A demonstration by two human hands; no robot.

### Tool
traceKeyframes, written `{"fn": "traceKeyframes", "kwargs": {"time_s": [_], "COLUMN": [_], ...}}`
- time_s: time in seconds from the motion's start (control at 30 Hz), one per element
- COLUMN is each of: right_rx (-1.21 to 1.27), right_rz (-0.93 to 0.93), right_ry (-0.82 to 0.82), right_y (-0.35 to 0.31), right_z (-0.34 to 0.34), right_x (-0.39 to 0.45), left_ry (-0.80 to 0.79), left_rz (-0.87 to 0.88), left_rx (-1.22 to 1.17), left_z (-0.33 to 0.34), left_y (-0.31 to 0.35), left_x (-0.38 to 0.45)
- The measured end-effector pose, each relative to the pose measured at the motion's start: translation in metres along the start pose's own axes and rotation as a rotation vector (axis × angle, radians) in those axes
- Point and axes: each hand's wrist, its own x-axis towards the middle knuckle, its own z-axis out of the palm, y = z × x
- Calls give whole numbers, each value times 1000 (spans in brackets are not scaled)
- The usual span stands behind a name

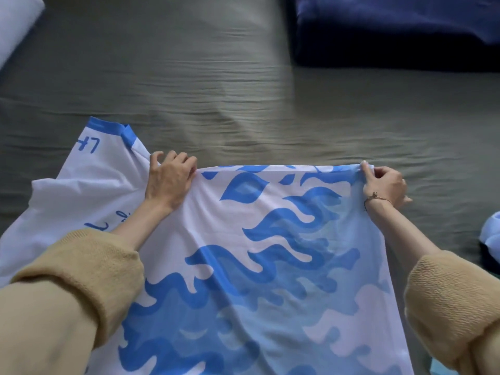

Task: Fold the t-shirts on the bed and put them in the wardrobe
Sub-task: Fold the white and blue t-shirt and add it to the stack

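Both hands up at the far folded edge of the white-and-blue t-shirt (270, 253), which lies spread across the lower middle of the frame on the grey bed (216, 77). Left hand (170, 177) grip pinching that edge near the sleeve; right hand (384, 182) grip pinching its far right corner. Dark blue garment (392, 31) sits upper right, well apart.
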Motion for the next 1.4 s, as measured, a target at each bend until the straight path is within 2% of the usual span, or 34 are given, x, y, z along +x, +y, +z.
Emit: {"fn": "traceKeyframes", "kwargs": {"time_s": [0.27, 0.43, 0.57, 0.67, 0.73, 0.8, 0.87, 0.93, 1.0, 1.07, 1.2, 1.27, 1.4], "right_rx": [255, 136, -35, -67, -60, -166, -233, -266, -429, -535, -593, -618, -587], "right_rz": [52, -49, -101, -160, -196, -299, -542, -771, -874, -865, -703, -788, -1030], "right_ry": [-19, 30, 51, 87, 158, 215, 115, -191, -429, -426, -381, -403, -513], "right_y": [-18, -22, -18, -17, -19, -17, -15, -14, -11, -6, -8, -18, -59], "right_z": [12, 22, 31, 38, 39, 40, 47, 57, 65, 68, 61, 66, 95], "right_x": [25, 34, 37, 34, 26, 9, -21, -55, -71, -67, -58, -71, -114], "left_ry": [-175, -265, -177, -104, -77, -14, 20, -46, -159, -222, -239, -206, -75], "left_rz": [-93, -141, -156, -185, -246, -318, -307, -240, -226, -229, -179, -180, -321], "left_rx": [-86, -41, -8, 0, 27, -38, -168, -230, -243, -247, -239, -247, -266], "left_z": [15, 24, 37, 42, 40, 39, 38, 36, 36, 38, 36, 30, 15], "left_y": [-7, -5, -3, 4, 14, 28, 48, 67, 74, 72, 68, 56, -6], "left_x": [32, 45, 43, 37, 34, 18, -8, -29, -35, -31, -31, -40, -57]}}
